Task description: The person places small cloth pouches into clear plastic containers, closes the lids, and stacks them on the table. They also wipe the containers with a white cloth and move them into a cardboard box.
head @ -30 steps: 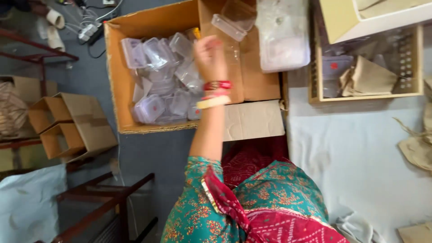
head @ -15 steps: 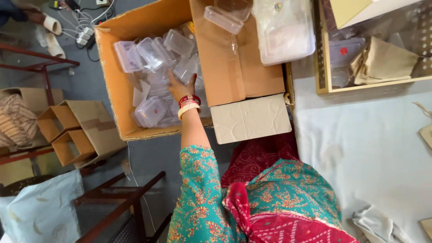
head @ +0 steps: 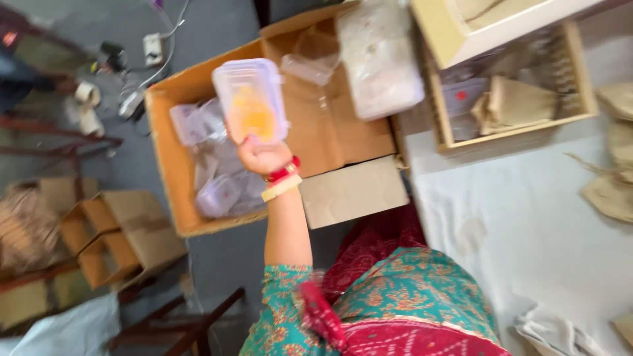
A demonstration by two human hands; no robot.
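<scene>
My left hand [head: 260, 155], with red and cream bangles at the wrist, is raised above a large open cardboard box [head: 165, 151]. It grips a clear plastic container [head: 250, 99] by its lower end; something orange shows through the container. Inside the box, below my hand, lie several more clear plastic containers [head: 217, 191]. My right hand is out of view.
A stack of clear containers [head: 379, 56] rests on the box's far flap. A wooden crate [head: 508, 99] holding brown paper bags stands on the white cloth-covered table [head: 527, 224] at right. Small open cardboard boxes [head: 119, 231] and a power strip [head: 153, 49] lie on the floor at left.
My left hand was down among the containers in the box; it has come up holding one clear container. The camera has swung slightly.
</scene>
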